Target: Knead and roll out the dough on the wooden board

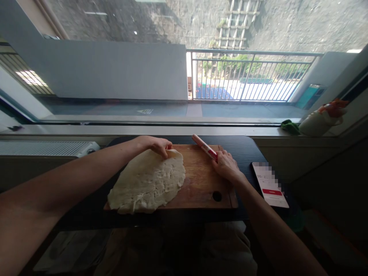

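Note:
A wide, flat sheet of pale dough (149, 182) with ragged edges and a creased surface covers the left part of a wooden cutting board (201, 180). At the dough's far edge, my left hand (161, 147) is closed, its thumb and fingers pinching that edge. My right hand (226, 165) lies over the board's right side, its fingers wrapped around the near end of a slim rolling pin (203, 145) with a red and white label. The pin points away and to the left, its far end reaching past the board's back edge. A round hole shows in the board's near right corner.
A phone (270, 184) with a lit screen lies on the dark table (247, 147), right of the board. Behind the table runs a windowsill (198, 130), with a white pot-like figure (320, 122) and a green item (290, 126) at right. A radiator (46, 148) stands left.

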Demonstrator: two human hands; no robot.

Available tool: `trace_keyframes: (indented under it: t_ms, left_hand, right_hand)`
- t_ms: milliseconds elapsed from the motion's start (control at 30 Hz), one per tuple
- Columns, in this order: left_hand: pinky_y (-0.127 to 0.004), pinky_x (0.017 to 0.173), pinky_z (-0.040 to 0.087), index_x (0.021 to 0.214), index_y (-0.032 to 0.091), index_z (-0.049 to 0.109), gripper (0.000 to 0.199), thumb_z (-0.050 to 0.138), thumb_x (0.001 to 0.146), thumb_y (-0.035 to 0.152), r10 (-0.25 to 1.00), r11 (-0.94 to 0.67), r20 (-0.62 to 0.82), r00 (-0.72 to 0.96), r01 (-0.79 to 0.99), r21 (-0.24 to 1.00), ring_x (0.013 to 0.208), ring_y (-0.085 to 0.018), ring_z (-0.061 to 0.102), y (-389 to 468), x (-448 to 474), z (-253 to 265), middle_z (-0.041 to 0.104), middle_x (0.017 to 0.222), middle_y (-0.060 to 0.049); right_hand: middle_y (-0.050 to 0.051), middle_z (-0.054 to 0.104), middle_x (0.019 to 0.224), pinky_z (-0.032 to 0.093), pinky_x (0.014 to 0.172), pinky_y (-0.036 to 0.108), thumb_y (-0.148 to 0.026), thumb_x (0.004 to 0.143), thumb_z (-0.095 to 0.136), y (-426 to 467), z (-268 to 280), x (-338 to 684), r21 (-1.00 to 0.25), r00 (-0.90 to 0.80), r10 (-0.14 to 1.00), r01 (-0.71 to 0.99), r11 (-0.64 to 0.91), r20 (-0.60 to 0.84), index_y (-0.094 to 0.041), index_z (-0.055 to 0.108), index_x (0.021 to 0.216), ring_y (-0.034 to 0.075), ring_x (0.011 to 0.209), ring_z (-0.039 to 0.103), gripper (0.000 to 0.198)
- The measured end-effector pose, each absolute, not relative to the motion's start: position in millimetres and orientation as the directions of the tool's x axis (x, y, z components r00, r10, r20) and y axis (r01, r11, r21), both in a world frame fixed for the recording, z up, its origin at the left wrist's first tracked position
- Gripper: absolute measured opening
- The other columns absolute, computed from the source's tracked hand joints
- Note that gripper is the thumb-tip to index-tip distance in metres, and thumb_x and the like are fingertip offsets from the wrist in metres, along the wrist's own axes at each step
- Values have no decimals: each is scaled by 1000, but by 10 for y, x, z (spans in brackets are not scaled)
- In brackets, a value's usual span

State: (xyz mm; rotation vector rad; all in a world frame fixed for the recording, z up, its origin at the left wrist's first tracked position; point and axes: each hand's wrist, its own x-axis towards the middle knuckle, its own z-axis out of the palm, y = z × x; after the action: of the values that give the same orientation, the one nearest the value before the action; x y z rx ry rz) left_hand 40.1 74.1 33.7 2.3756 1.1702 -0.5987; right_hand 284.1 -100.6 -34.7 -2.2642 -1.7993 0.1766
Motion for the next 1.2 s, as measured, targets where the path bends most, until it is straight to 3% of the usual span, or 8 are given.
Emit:
trace_keyframes:
  t_ms: [167, 300, 400, 533, 667, 767, 867, 1200]
  left_hand:
    - [-25, 71, 48, 92, 21, 70, 39, 59, 55, 24, 540, -451, -636, 551, 828, 334, 79, -19, 63, 614, 323, 552, 71, 87, 0]
    - [-25, 74, 48, 90, 21, 70, 33, 59, 60, 29, 576, -503, -576, 580, 807, 310, 80, -19, 64, 738, 276, 849, 71, 87, 0]
    - [-24, 78, 47, 97, 18, 68, 37, 57, 64, 30, 692, -563, -428, 582, 806, 186, 87, -20, 64, 930, 303, 924, 71, 94, -2]
    - [-29, 94, 41, 125, 14, 55, 66, 63, 62, 32, 837, -537, -86, 540, 841, 58, 114, -27, 53, 937, 318, 669, 57, 128, -11]
    - [-25, 91, 43, 121, 18, 58, 55, 56, 73, 45, 810, -559, 9, 586, 767, 316, 109, -21, 57, 398, 118, 251, 60, 124, -6]
    - [-23, 91, 43, 106, 23, 65, 42, 59, 74, 48, 674, -689, 1, 739, 627, 364, 106, -19, 58, -98, -136, 48, 63, 116, -2]
    - [-23, 91, 41, 103, 24, 66, 35, 62, 73, 42, 610, -751, -13, 792, 583, 308, 106, -18, 57, -391, -376, -6, 61, 116, -3]
    - [-38, 87, 37, 85, 19, 66, 25, 59, 79, 42, 666, -740, 95, 740, 672, -44, 91, -24, 60, -665, -442, 1, 66, 97, -9]
  right_hand:
    - [15, 49, 124, 41, 86, 38, -41, 88, 43, -1031, -340, 2835, -278, 226, 971, 940, -198, 73, -16, 52, 118, 29, 106, 49, 40]
    - [15, 48, 126, 40, 87, 36, -42, 89, 41, -1038, -350, 2829, -291, 230, 968, 937, -193, 102, -17, 50, 121, 27, 106, 49, 41]
    - [14, 52, 118, 42, 84, 35, -41, 88, 44, -1029, -358, 2829, -270, 237, 968, 940, -207, 82, -17, 53, 116, 27, 104, 50, 38]
    - [13, 54, 112, 42, 82, 36, -40, 88, 44, -1024, -357, 2827, -238, 230, 969, 950, -203, 94, -17, 54, 110, 27, 102, 50, 34]
    - [14, 55, 112, 42, 83, 36, -39, 88, 44, -1041, -358, 2829, -215, 213, 972, 958, -187, 103, -16, 54, 110, 27, 102, 51, 33]
    - [13, 56, 109, 41, 83, 35, -39, 90, 42, -1061, -365, 2836, -186, 170, 977, 972, -144, 133, -15, 55, 109, 26, 101, 51, 33]
    - [13, 56, 110, 41, 83, 34, -40, 90, 41, -1063, -372, 2843, -160, 153, 979, 978, -131, 137, -15, 55, 111, 25, 99, 52, 35]
    - [11, 57, 105, 40, 77, 33, -41, 89, 43, -1011, -387, 2814, -81, 193, 976, 979, -186, 100, -18, 56, 115, 25, 96, 54, 38]
